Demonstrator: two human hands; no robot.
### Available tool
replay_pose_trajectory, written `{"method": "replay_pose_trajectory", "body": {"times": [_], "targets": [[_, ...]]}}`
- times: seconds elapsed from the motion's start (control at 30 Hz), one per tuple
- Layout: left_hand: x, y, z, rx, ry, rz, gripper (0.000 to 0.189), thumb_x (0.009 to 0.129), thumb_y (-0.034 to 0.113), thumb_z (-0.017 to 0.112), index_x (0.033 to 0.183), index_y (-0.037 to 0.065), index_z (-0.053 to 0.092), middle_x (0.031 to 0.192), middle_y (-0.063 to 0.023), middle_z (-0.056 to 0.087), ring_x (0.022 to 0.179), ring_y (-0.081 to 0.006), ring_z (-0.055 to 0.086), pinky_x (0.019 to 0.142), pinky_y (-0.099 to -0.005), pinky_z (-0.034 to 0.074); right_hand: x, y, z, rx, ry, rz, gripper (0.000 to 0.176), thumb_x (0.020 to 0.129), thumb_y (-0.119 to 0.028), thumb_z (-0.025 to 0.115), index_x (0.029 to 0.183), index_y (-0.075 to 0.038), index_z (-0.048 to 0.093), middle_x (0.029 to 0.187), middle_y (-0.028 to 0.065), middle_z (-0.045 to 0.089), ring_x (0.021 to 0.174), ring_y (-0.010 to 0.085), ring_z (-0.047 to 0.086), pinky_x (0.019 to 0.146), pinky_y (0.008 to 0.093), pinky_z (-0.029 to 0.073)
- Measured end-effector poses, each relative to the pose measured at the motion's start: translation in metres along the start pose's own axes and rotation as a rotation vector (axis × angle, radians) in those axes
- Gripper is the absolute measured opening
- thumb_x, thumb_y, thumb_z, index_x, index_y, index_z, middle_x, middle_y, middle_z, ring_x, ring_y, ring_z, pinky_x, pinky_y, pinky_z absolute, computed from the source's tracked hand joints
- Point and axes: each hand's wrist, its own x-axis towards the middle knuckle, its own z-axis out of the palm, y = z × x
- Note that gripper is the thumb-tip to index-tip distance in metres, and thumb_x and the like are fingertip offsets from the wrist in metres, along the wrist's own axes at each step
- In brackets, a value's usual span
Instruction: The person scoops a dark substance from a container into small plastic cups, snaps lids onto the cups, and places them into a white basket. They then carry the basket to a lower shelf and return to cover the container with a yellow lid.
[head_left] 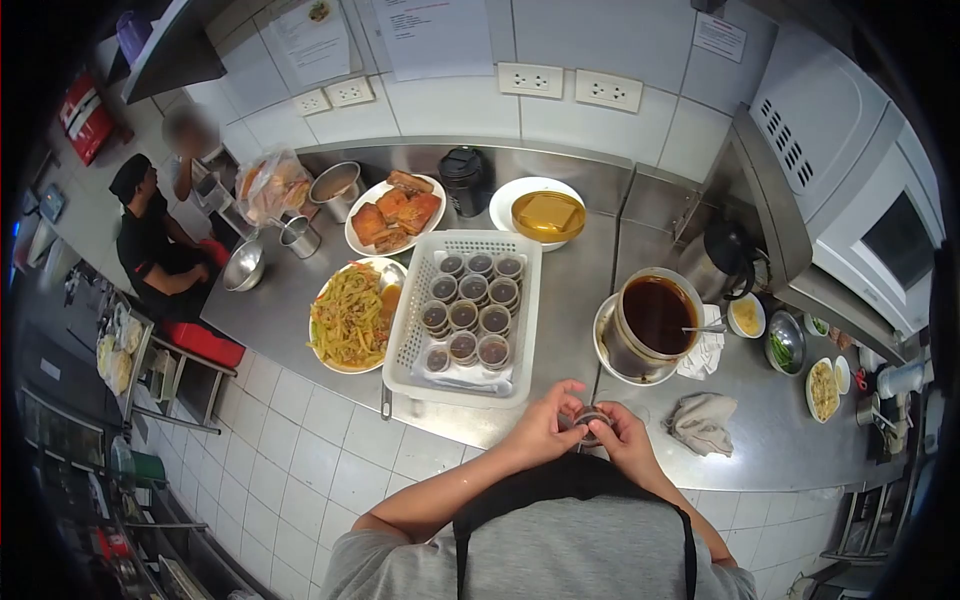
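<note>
Between my two hands is a small clear sauce cup (592, 416) with dark contents, close to my body at the counter's front edge. My left hand (543, 428) grips its left side, thumb on the rim and the other fingers curled behind it. On the right side, my right hand (624, 440) pinches the same cup. Ahead and to the left, a white plastic basket (395, 345) holds stacked lidded sauce cups (463, 315). To the right stands a large pot (650, 315) of dark brown liquid, with a spoon handle (705, 328) sticking out.
Left of the basket are a plate of sliced vegetables (350, 320) and a plate of fried pieces (395, 215). A black-lidded cup (463, 180) stands behind. A crumpled cloth (702, 424) lies right of my hands. Other people (155, 245) are at the far left.
</note>
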Motion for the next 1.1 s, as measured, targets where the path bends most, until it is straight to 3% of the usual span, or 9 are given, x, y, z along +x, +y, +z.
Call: {"method": "replay_pose_trajectory", "body": {"times": [0.1,0.17,0.37,0.43,0.53,0.67,0.83,1.0,1.1], "targets": [[-0.004,-0.003,0.0,0.011,0.019,0.047,0.054,0.079,0.003,0.068,0.125,0.005,0.041,0.093,-0.0078,0.061,0.079,-0.0133,0.06,0.06,-0.0249,0.048,-0.002,0.008,0.003,-0.057,0.002,-0.035,0.025,0.091,-0.012,0.061,0.111,0.002,0.056,0.095,0.0041,0.064,0.085,0.0078,0.059,0.074,0.0216,0.048],[-0.008,0.004,-0.005,0.044,-0.018,-0.067,0.054,0.081,0.002,0.069,0.126,0.007,0.041,0.098,-0.0056,0.058,0.093,-0.0127,0.058,0.073,-0.0269,0.05,-0.001,0.01,0.005,-0.05,0.004,-0.044,0.025,0.091,-0.013,0.062,0.111,0.001,0.056,0.093,0.0028,0.064,0.084,0.0068,0.058,0.074,0.0208,0.047],[-0.019,0.03,-0.106,0.328,0.005,-0.026,0.034,0.08,0.007,0.071,0.113,0.007,0.06,0.101,-0.0017,0.065,0.095,-0.0126,0.062,0.078,-0.0287,0.052,0.002,-0.012,0.015,0.116,-0.202,0.046,0.046,0.087,-0.012,0.066,0.126,-0.002,0.045,0.11,0.0065,0.059,0.089,0.0128,0.059,0.078,0.0255,0.047],[-0.024,0.036,-0.153,0.527,0.226,-0.059,0.027,0.079,0.002,0.068,0.106,0.004,0.065,0.095,-0.0087,0.069,0.087,-0.0195,0.066,0.076,-0.0331,0.053,0.001,-0.008,-0.001,-0.051,-0.129,0.005,0.059,0.084,-0.015,0.07,0.132,-0.004,0.038,0.117,0.0085,0.055,0.093,0.0154,0.059,0.079,0.0298,0.048],[-0.019,0.028,-0.197,0.821,0.425,-0.196,0.022,0.077,0.001,0.064,0.098,0.001,0.069,0.089,-0.0195,0.068,0.086,-0.0319,0.066,0.079,-0.0383,0.052,0.001,0.007,-0.031,-0.441,0.032,-0.104,0.052,0.078,-0.014,0.073,0.123,-0.006,0.049,0.113,0.0114,0.056,0.091,0.0222,0.059,0.08,0.0337,0.047],[0.001,-0.015,-0.21,0.972,0.339,-0.189,0.021,0.074,0.002,0.067,0.095,0.001,0.07,0.088,-0.0204,0.067,0.087,-0.0356,0.065,0.081,-0.041,0.05,-0.005,0.016,-0.045,-1.111,0.32,-0.304,0.041,0.07,-0.009,0.073,0.109,-0.006,0.059,0.114,0.0151,0.053,0.102,0.0329,0.053,0.086,0.0417,0.045],[0.004,-0.022,-0.202,0.887,0.442,-0.262,0.028,0.067,0.003,0.074,0.095,-0.001,0.07,0.089,-0.0242,0.066,0.086,-0.0376,0.065,0.079,-0.0403,0.051,-0.011,0.051,-0.049,-1.146,0.344,-0.262,0.044,0.066,-0.006,0.075,0.107,-0.006,0.059,0.115,0.0162,0.052,0.108,0.0357,0.049,0.089,0.0455,0.043],[-0.005,0.011,-0.188,0.87,0.627,-0.03,0.03,0.076,0.005,0.069,0.105,-0.003,0.066,0.093,-0.0188,0.069,0.08,-0.0252,0.068,0.075,-0.0344,0.053,-0.006,0.065,-0.059,-1.027,0.309,-0.331,0.049,0.066,-0.006,0.077,0.111,-0.005,0.056,0.11,0.0172,0.055,0.099,0.0365,0.055,0.085,0.0418,0.047],[-0.006,0.049,-0.146,0.389,0.313,0.025,0.033,0.082,0.019,0.071,0.107,-0.003,0.064,0.098,-0.0166,0.068,0.089,-0.022,0.067,0.08,-0.0358,0.053,-0.007,0.011,-0.038,-0.743,0.2,-0.175,0.05,0.067,-0.008,0.079,0.111,-0.004,0.054,0.106,0.0167,0.057,0.093,0.0344,0.059,0.081,0.0387,0.049]]}}
